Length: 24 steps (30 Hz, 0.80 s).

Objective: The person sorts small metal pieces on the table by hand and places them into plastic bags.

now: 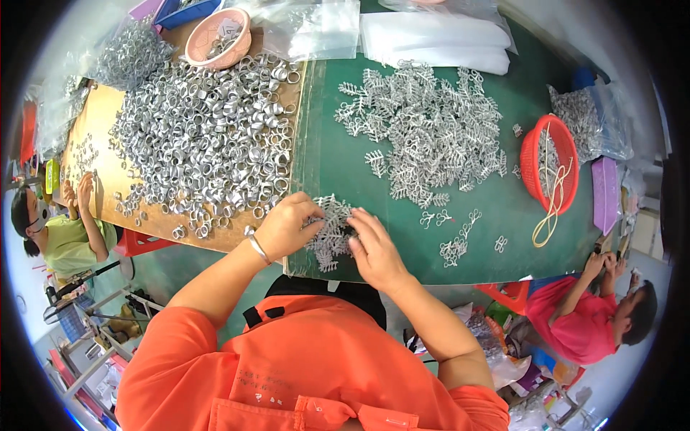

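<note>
A small heap of grey branched metal castings [330, 243] lies at the near edge of the green tabletop, between my two hands. My left hand [287, 227], with a silver bangle on its wrist, is at the heap's left side. Its fingers are curled in and closed; what sits between the fingertips is too small to make out. On the right side of the heap, my right hand [375, 248] rests with fingers apart and bent a little, touching the pieces. Farther off on the green surface spreads a bigger pile of similar castings [438, 133].
Left is a large pile of metal rings [208, 136] on brown board, with a pink basket [218, 39] behind. A red basket [550, 165] with a cord stands right, near small loose pieces [454, 250]. Plastic bags [431, 39] lie far back. Two people sit at the sides.
</note>
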{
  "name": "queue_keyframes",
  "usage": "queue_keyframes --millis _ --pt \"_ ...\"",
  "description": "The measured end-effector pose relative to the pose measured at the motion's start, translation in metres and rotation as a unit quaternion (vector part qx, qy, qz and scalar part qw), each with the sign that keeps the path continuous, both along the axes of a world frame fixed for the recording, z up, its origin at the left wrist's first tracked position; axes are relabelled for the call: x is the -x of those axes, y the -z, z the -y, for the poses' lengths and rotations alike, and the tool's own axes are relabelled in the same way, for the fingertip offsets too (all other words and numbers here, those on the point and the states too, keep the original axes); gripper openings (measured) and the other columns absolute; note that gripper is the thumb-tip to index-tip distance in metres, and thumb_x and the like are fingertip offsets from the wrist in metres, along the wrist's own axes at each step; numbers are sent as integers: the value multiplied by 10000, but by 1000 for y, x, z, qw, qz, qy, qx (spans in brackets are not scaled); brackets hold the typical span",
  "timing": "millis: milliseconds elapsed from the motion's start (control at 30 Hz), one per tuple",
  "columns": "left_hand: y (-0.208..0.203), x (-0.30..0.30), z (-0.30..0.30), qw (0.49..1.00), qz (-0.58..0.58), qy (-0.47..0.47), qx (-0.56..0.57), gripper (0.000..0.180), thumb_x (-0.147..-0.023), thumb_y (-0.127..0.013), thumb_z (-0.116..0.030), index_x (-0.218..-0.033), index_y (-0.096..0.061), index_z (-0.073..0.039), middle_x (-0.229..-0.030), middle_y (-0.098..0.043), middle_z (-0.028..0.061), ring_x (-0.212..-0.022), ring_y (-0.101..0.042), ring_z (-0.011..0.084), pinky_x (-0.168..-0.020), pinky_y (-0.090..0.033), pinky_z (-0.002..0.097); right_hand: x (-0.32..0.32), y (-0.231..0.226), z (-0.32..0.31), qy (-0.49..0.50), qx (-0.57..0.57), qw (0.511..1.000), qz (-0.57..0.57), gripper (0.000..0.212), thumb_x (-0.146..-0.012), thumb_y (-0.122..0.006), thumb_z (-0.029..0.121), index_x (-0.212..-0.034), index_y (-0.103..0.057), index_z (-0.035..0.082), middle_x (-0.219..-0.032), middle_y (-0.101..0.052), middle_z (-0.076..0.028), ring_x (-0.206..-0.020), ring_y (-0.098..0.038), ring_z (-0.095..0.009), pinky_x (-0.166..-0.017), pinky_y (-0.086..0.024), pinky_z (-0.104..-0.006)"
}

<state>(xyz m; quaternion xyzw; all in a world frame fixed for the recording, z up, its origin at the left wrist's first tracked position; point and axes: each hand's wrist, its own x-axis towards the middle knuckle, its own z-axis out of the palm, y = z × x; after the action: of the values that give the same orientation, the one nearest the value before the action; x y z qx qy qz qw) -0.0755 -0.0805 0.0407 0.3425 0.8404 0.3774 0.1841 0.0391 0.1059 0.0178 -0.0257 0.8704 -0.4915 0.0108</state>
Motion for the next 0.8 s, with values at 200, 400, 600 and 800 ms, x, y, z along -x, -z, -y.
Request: queue_keyframes --millis 200,400,600,800 --pt "11 11 -1 995 95 -8 -5 125 -742 -663 -34 -858 -628 -2 -780 -567 102 -661 -601 200 -622 -497 282 89 8 -14 145 -306 932 -126 252 -745 -626 45 -996 -605 45 -1054 -571 -102 -987 -504 -288 -866 -362 -435" --pt "10 12 -26 944 296 -82 -124 303 -781 -642 -11 -1068 -545 2 -888 -606 105 -765 -622 174 -664 -517 272 55 5 -15 262 83 960 -50 154 -763 -638 -3 -909 -599 26 -1053 -567 -84 -959 -534 -215 -832 -437 -330" --pt "6 16 -49 844 514 -54 -146 309 -798 -613 55 -1085 -496 50 -891 -614 102 -774 -616 132 -667 -522 234 26 -10 14 310 526 786 97 315 -844 -570 -13 -1156 -529 -16 -1120 -539 -57 -1012 -515 -129 -891 -416 -260" --pt "0 22 -49 825 544 7 -155 195 -804 -603 55 -991 -554 31 -847 -589 55 -776 -584 106 -687 -494 230 18 -15 0 238 526 810 105 259 -860 -582 32 -1115 -537 16 -918 -578 6 -816 -523 -68 -764 -432 -215"
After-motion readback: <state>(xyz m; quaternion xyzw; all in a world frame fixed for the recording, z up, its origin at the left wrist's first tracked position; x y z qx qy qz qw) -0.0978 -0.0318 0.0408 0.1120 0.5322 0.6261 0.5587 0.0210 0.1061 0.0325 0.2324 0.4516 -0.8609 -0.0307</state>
